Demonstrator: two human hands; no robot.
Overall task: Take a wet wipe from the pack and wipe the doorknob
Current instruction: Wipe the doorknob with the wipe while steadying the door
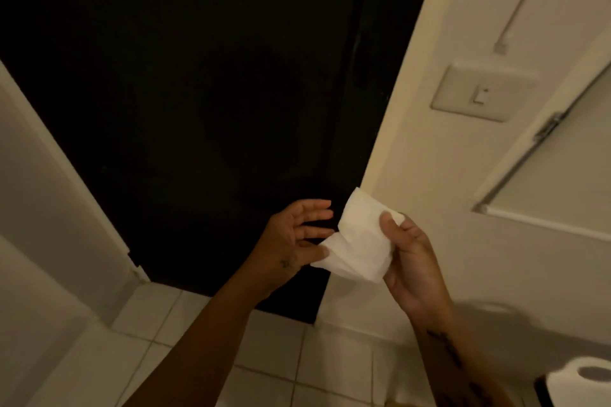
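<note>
A white wet wipe [358, 238] hangs unfolded in front of a dark doorway. My right hand [410, 258] pinches its right side between thumb and fingers. My left hand [294, 238] is beside the wipe with fingers spread, its fingertips touching the wipe's lower left edge. No doorknob and no wipe pack show in this view.
A dark doorway [198, 92] fills the middle. Cream wall with a light switch [479, 96] stands on the right, a pale door [562, 175] beyond it. White floor tiles [281, 357] lie below. A toilet paper roll [582, 380] sits at bottom right.
</note>
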